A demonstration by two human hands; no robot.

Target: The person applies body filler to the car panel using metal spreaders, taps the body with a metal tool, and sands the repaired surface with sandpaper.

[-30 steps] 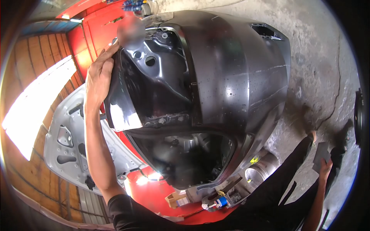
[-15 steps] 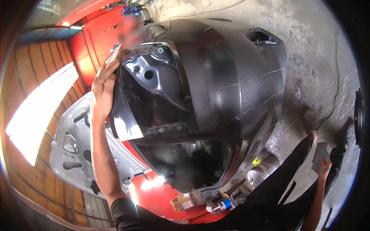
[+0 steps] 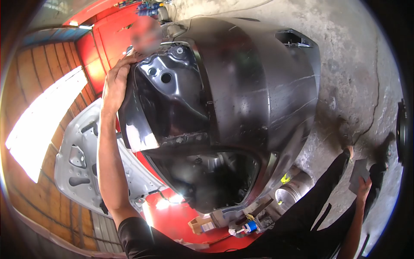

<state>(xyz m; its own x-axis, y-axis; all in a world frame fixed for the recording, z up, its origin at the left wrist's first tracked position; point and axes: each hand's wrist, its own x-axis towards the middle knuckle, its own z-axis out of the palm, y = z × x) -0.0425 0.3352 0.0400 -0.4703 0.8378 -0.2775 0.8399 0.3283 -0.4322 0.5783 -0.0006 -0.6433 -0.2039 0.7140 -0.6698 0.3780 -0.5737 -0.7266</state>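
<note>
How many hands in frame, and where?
2. The left hand is laid along the edge of the dark car body; the right hand holds a grey sheet beside the trousers. Others could be hidden.

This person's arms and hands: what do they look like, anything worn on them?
A short black fabric sleeve ends above the left forearm, which is bare like the right forearm. The left hand and right hand are ungloved, with no watch visible.
</note>
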